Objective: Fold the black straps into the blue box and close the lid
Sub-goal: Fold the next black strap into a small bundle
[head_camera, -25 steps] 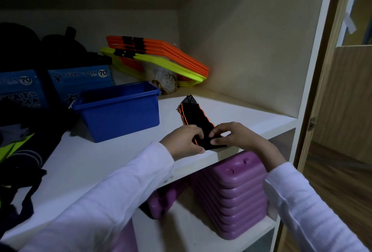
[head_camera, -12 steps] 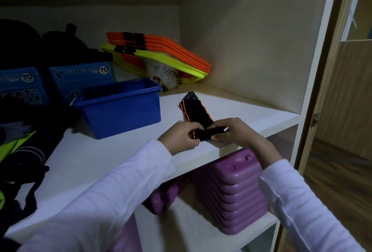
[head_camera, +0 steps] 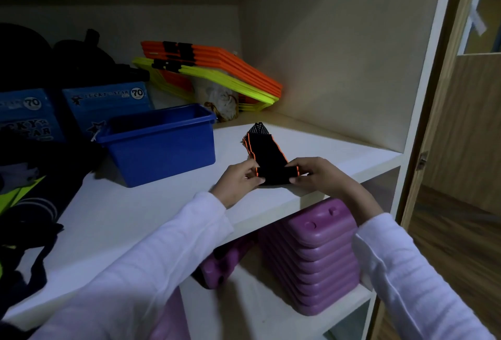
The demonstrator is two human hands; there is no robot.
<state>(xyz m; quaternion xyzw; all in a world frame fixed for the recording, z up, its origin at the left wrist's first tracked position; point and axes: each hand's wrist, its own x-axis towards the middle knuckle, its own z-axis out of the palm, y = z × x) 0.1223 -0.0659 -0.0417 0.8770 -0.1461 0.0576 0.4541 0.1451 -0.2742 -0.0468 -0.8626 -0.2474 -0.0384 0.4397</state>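
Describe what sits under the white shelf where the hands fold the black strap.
Under the white shelf sits a stack of purple plastic blocks, another purple piece leaning beside it. The shelf hides anything further back.

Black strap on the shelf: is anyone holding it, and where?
Yes. The black strap is pinched at its near, folded end: left hand on the left side, right hand on the right side.

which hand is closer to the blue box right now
Left. The left hand pinches the near end of the black straps just right of the blue box; the right hand grips the straps' other side, farther away.
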